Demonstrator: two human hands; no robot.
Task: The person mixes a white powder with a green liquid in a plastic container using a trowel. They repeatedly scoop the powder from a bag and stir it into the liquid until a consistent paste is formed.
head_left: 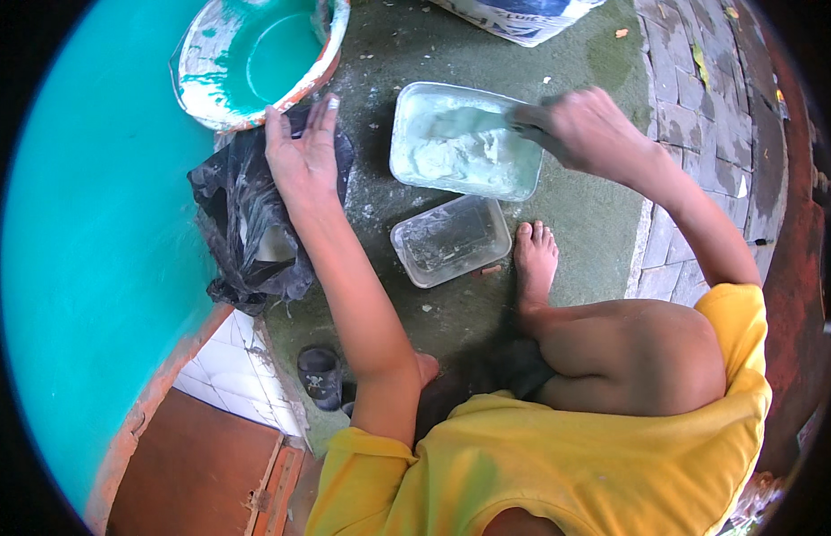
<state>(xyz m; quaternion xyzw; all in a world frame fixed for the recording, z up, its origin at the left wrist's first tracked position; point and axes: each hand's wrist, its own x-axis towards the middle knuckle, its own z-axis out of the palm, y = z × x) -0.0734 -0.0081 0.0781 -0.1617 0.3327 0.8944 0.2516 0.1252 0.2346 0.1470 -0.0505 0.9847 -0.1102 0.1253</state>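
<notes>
- A blurred flat tool (478, 122) is gripped by its dark handle in the closed right hand (587, 129), at the right end of the paste tub (399, 138).
- The tool is held over the tub's white paste (478, 154), its tip pointed left and its long axis set roughly along the tub's.
- The left hand (306, 161) is held left of the tub, thumb and fingers spread at the rim of a bucket (201, 89); whether contact is made cannot be told.
- Left of the tub, a black plastic bag (221, 192) is partly covered by that forearm.
- A smaller clear tray (451, 239) is set just nearside of the tub, slanted.
</notes>
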